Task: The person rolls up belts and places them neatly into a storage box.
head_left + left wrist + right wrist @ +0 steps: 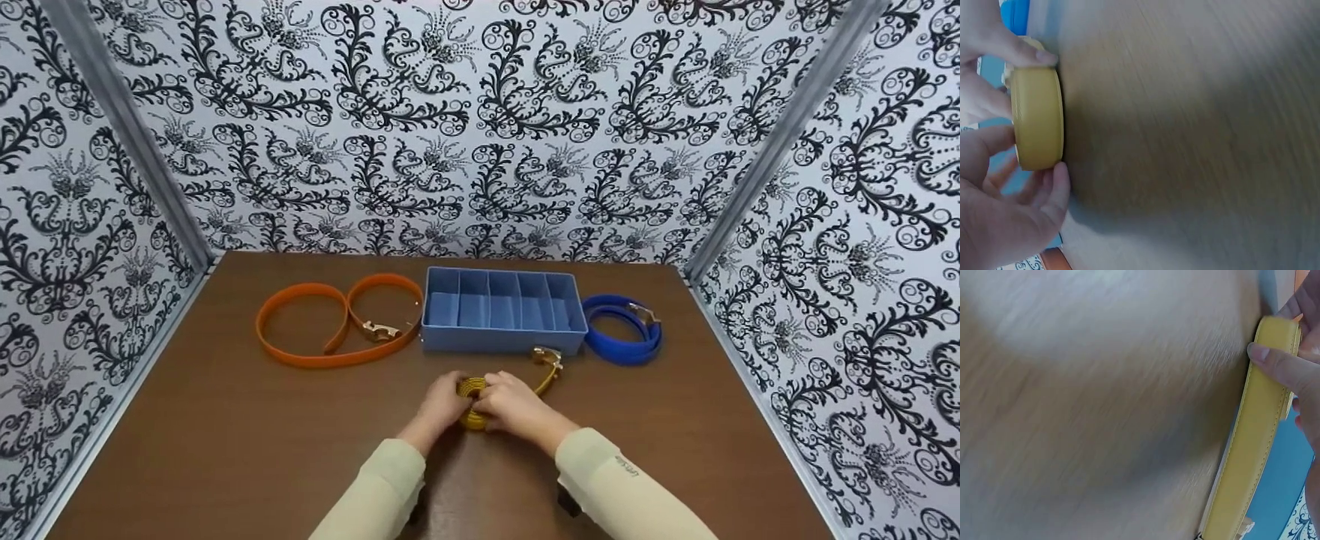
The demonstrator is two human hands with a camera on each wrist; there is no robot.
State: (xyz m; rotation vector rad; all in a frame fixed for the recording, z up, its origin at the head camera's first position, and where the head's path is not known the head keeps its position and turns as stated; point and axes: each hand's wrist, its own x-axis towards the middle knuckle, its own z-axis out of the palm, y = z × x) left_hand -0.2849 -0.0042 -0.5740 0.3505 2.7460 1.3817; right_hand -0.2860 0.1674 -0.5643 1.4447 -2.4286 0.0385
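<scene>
Yellow strap (1039,119), coiled, partly hidden, gripped in curled fingers of left hand (441,405) and right hand (517,406). Sleeve lettering (627,466), too small to read.

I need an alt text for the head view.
A person's left hand and right hand hold a partly coiled yellow belt on a table. Behind, a blue five-compartment box sits between an orange belt and a blue belt.

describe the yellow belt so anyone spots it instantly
On the brown table stands a compartmented blue box. In front, the left hand and right hand hold the yellow belt. Unlike the looser orange belt and blue belt, it is mostly tightly coiled.
</scene>
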